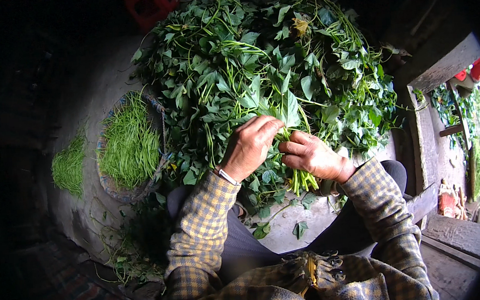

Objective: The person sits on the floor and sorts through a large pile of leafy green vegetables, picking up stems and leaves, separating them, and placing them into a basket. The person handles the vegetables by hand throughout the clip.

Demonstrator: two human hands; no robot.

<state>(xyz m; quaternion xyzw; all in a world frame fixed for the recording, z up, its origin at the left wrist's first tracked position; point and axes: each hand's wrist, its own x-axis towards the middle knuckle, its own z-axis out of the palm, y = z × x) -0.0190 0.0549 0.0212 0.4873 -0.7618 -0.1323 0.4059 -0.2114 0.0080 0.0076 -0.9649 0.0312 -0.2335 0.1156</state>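
My right hand (314, 155) is closed around a bunch of green stems (301, 182), whose cut-looking ends stick out below the fist. Broad green leaves (290, 109) rise from the top of this bunch. My left hand (251, 145) reaches in from the other side, its fingertips pinched on the bunch at the base of the leaves; its thumb is mostly hidden. Beyond both hands lies a large heap of leafy vines (219, 77), resembling sweet potato vines. To the left, a round woven basket (101, 169) with blue binding on its rim holds thin stripped green stalks (130, 144).
More thin stalks form a small pile (70, 166) on the concrete floor (107, 71), left of the basket. A red plastic stool (151, 7) stands behind the heap. Loose leaves (300, 229) lie between my legs. To the right is a wooden door frame (422, 139) with a raised sill (455, 231).
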